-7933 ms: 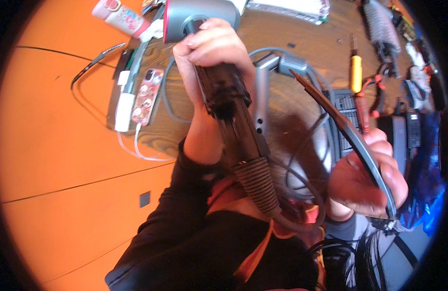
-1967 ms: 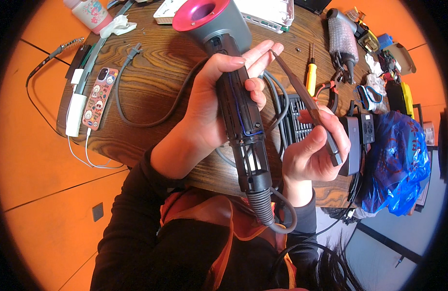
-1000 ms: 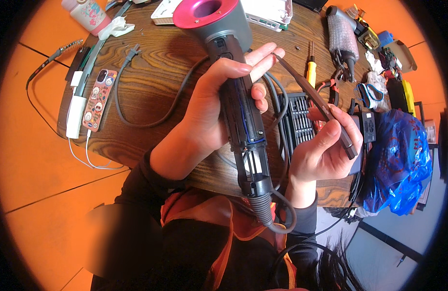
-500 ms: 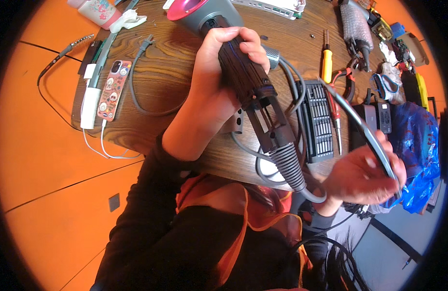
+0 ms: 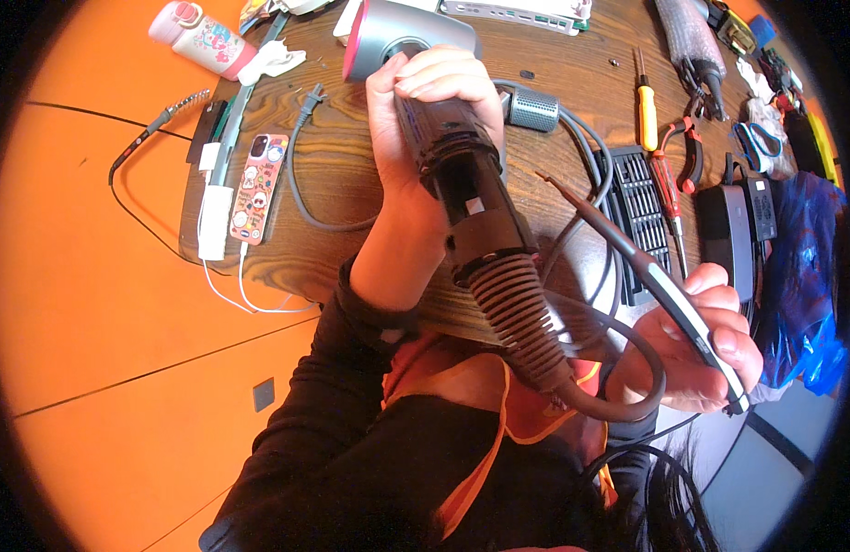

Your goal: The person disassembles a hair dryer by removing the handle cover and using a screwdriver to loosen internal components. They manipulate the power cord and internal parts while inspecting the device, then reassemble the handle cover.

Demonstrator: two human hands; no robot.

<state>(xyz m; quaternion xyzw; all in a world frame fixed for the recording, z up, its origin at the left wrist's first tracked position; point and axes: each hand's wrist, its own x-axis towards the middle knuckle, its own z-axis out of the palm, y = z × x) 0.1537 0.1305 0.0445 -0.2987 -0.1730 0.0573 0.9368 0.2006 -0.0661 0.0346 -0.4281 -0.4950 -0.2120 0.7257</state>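
A hair dryer with a silver-grey head and pink rim (image 5: 388, 41) is held up over the table, its black inner handle (image 5: 475, 189) bared, with slots along it. My left hand (image 5: 434, 101) wraps round the handle just below the head. From the handle's lower end a ribbed cable sleeve (image 5: 517, 317) runs into a grey cord. In my right hand (image 5: 692, 345), at the right, is a slim tweezer-like tool (image 5: 641, 264), dark with a pale stripe. Its thin tip points up and left, apart from the handle in this view.
On the left lie a patterned phone (image 5: 259, 189), a plug (image 5: 310, 101), a soldering iron (image 5: 158, 124) and a bottle (image 5: 204, 41). Right of the dryer are a perforated grey cylinder (image 5: 533, 109), a bit set (image 5: 641, 207), a yellow-handled screwdriver (image 5: 647, 120), red-handled pliers (image 5: 682, 152) and a blue bag (image 5: 802, 276).
The dryer has turned, showing more of its head's side, and the ribbed sleeve has come nearer. The tool's tip has swung left toward the handle. The whole view has shifted.
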